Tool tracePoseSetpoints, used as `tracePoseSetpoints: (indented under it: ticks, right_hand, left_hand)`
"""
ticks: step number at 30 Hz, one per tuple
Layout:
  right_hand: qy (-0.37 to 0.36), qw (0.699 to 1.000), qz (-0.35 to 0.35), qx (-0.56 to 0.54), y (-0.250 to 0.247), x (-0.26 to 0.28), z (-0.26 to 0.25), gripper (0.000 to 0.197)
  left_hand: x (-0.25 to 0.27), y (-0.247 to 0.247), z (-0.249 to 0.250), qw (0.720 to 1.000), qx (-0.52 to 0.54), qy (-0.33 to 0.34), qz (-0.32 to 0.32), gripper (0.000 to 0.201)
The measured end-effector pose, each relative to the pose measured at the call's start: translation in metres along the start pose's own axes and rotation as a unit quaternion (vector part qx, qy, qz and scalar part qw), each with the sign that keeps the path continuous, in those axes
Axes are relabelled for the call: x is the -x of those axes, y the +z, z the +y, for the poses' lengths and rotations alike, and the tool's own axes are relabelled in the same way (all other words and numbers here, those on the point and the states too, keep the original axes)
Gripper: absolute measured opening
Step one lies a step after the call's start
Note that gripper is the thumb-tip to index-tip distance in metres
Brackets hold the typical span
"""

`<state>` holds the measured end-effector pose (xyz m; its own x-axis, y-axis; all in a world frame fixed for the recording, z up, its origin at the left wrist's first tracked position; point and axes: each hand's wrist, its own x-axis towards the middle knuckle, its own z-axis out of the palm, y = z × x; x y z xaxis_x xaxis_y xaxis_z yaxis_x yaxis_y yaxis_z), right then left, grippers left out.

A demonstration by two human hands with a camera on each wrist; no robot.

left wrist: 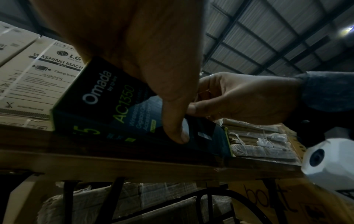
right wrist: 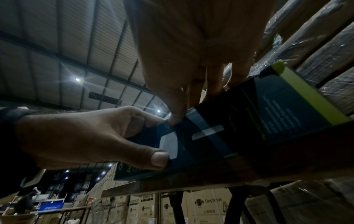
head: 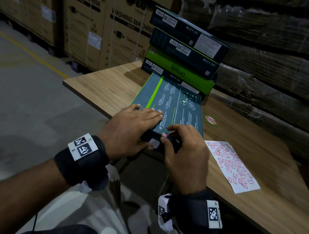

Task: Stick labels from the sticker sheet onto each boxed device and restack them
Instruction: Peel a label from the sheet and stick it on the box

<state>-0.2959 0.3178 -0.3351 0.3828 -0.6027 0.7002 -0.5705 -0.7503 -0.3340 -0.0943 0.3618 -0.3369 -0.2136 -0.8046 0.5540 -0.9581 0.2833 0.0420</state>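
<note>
A dark teal boxed device (head: 176, 104) with a green stripe lies flat near the table's front edge, its near end over the edge. My left hand (head: 133, 126) grips its near left corner, fingers on top and thumb (left wrist: 178, 136) on the near side face. My right hand (head: 184, 149) pinches the near edge, fingers curled on top, thumb (right wrist: 175, 119) pressing a small pinkish label (head: 165, 135) onto the side face, beside a white printed label (right wrist: 169, 145). The sticker sheet (head: 231, 165), white with several red labels, lies to the right.
A stack of several similar dark and green boxes (head: 183, 48) stands behind the held box on the wooden table (head: 110, 86). A round red-green sticker (head: 210, 120) marks the tabletop. Washing-machine cartons (head: 103, 23) stand at the back left, wrapped pallets (head: 284, 55) on the right.
</note>
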Motion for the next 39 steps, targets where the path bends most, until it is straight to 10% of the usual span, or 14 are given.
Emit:
tracePoseSetpoints:
  ticks: [17,26,39]
  right_hand:
    - [-0.025,0.998,-0.008,-0.048,-0.007,0.008,0.004,0.023]
    - [0.0,0.995,0.039,-0.097,-0.009,0.004,0.011,0.011]
    - [-0.004,0.999,0.015,-0.05,-0.02,0.008,0.024,0.014]
  left_hand:
    - [0.001,0.007,-0.003,1.0,0.01,0.0,0.02,0.094]
    - [-0.004,0.006,-0.011,0.977,0.194,0.001,0.083,0.032]
    - [-0.001,-0.001,-0.028,0.977,0.2,0.012,0.067,0.04]
